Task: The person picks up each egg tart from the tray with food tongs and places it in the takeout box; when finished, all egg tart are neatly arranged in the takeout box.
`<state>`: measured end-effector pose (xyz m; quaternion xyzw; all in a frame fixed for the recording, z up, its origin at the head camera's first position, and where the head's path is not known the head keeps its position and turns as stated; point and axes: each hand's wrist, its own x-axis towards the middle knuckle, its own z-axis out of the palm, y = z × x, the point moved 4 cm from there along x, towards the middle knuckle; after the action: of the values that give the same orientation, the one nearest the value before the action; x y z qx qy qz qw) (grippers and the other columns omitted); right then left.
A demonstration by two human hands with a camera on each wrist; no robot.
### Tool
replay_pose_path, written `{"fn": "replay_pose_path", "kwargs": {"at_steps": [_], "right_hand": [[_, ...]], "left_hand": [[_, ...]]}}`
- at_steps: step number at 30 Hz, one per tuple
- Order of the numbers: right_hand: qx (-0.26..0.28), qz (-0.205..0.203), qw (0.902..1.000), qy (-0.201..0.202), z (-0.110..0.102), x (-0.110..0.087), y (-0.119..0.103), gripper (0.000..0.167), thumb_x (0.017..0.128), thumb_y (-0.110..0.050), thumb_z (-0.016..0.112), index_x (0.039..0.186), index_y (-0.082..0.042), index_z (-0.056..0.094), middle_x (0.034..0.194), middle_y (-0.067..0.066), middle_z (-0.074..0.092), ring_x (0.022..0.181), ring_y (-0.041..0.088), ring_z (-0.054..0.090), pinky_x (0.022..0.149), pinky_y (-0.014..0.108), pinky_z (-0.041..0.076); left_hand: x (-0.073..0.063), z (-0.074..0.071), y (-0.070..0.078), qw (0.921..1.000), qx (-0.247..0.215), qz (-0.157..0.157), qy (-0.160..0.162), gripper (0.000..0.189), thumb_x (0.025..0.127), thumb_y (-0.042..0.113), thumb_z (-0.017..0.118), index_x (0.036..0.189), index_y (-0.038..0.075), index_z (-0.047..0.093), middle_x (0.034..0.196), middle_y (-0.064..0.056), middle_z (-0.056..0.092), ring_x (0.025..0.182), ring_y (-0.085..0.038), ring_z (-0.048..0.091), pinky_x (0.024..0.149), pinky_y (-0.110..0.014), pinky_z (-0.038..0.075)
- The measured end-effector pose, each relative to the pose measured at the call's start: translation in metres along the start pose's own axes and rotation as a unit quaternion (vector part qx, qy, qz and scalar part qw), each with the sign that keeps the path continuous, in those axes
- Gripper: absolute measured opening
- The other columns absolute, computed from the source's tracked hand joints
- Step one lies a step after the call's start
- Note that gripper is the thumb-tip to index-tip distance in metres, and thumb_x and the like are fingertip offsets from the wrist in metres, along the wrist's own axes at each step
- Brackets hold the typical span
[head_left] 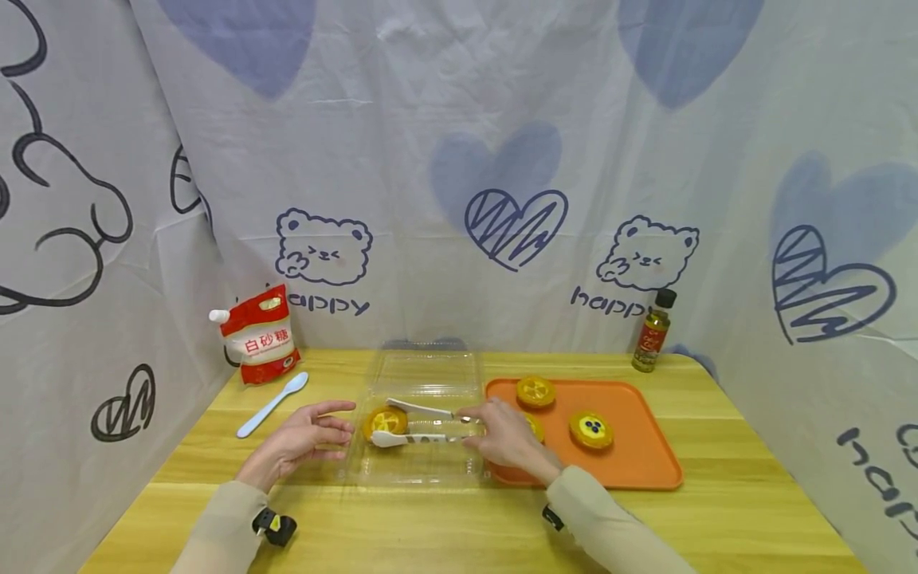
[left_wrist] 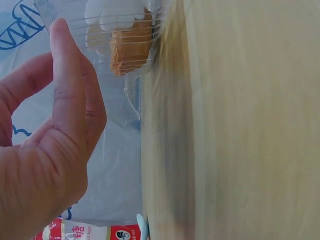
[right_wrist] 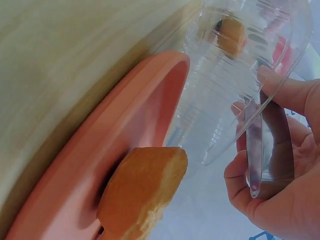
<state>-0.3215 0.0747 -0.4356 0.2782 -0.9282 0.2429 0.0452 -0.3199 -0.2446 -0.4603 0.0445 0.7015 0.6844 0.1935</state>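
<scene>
My right hand [head_left: 505,433] holds a pair of tongs [head_left: 423,438] with white tips, its metal handle [right_wrist: 255,155] between thumb and fingers. The tongs reach left into a clear plastic clamshell box [head_left: 430,470], which stands with its lid raised at the back. Inside its left part lies an egg tart [head_left: 384,418] with yellow pieces on top, the two tips spread on either side of it. My left hand [head_left: 315,434] is beside the box's left wall, fingers loosely extended and holding nothing. In the left wrist view a fingertip overlaps the box edge.
Right of the box lies an orange tray [head_left: 631,470] with a blueberry-topped tart [head_left: 591,430], a tart at its back [head_left: 535,391] and another partly behind my right hand. A red-and-white sugar bag [head_left: 265,339], a pale blue spoon [head_left: 272,405] and an oil bottle [head_left: 653,335] stand or lie around.
</scene>
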Motion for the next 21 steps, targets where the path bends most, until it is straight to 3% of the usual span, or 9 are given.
{"fn": "replay_pose_path", "kwargs": {"at_steps": [3,7,10,12,14,18,21], "right_hand": [[0.006,0.003,0.9999,-0.013,-0.001,0.000,0.001,0.043,0.084,-0.023,0.076,0.125,-0.015,0.068,0.118,0.003,0.070,0.082,0.015,0.052,0.069,0.027,0.042],[0.021,0.002,0.9994,-0.026,-0.002,0.000,0.003,0.047,0.083,-0.023,0.077,0.127,-0.012,0.067,0.124,0.004,0.068,0.104,0.023,0.060,0.090,0.042,0.052],[0.036,-0.001,0.9990,-0.028,-0.004,-0.001,0.004,0.048,0.082,-0.022,0.078,0.127,-0.011,0.066,0.126,0.004,0.068,0.102,0.023,0.062,0.095,0.044,0.052],[0.045,-0.002,0.9986,-0.027,-0.006,-0.001,0.005,0.048,0.082,-0.020,0.078,0.127,-0.010,0.066,0.124,0.006,0.068,0.080,0.019,0.061,0.082,0.036,0.054],[0.055,-0.002,0.9981,-0.026,-0.009,-0.001,0.006,0.047,0.082,-0.018,0.078,0.127,-0.009,0.066,0.121,0.008,0.070,0.058,0.014,0.050,0.062,0.027,0.049],[0.062,0.005,0.9977,-0.028,-0.011,-0.001,0.006,0.046,0.083,-0.018,0.078,0.127,-0.009,0.066,0.116,0.010,0.071,0.045,0.007,0.028,0.043,0.021,0.025],[0.053,0.008,0.9982,-0.027,-0.011,-0.001,0.006,0.044,0.084,-0.018,0.077,0.127,-0.011,0.067,0.115,0.009,0.071,0.048,0.007,0.031,0.046,0.021,0.026]], "left_hand": [[0.000,0.000,-0.001,1.0000,0.000,0.001,0.000,0.071,0.090,-0.001,0.064,0.151,-0.003,0.028,0.107,-0.008,0.064,0.090,-0.015,0.064,0.076,-0.033,0.061],[0.000,0.000,-0.001,1.0000,0.000,0.002,-0.001,0.072,0.090,-0.001,0.065,0.151,-0.003,0.027,0.106,-0.008,0.064,0.090,-0.015,0.064,0.076,-0.033,0.061],[0.000,0.000,0.000,1.0000,-0.001,0.003,-0.001,0.072,0.090,-0.001,0.065,0.151,-0.003,0.028,0.106,-0.008,0.064,0.090,-0.016,0.064,0.076,-0.032,0.061],[0.000,0.000,0.000,1.0000,0.001,0.002,0.000,0.072,0.090,-0.001,0.065,0.151,-0.003,0.028,0.107,-0.009,0.064,0.091,-0.016,0.064,0.076,-0.032,0.061],[0.000,0.000,0.000,1.0000,0.002,0.001,0.003,0.072,0.089,-0.001,0.065,0.151,-0.002,0.028,0.108,-0.010,0.064,0.091,-0.016,0.065,0.076,-0.033,0.061],[0.000,-0.001,-0.002,1.0000,0.004,-0.003,0.007,0.072,0.089,-0.001,0.066,0.151,-0.002,0.029,0.107,-0.010,0.064,0.091,-0.016,0.065,0.076,-0.033,0.061],[0.000,-0.001,-0.002,1.0000,0.004,-0.002,0.006,0.071,0.089,-0.001,0.066,0.150,-0.002,0.029,0.106,-0.009,0.064,0.091,-0.016,0.065,0.076,-0.033,0.061]]}}
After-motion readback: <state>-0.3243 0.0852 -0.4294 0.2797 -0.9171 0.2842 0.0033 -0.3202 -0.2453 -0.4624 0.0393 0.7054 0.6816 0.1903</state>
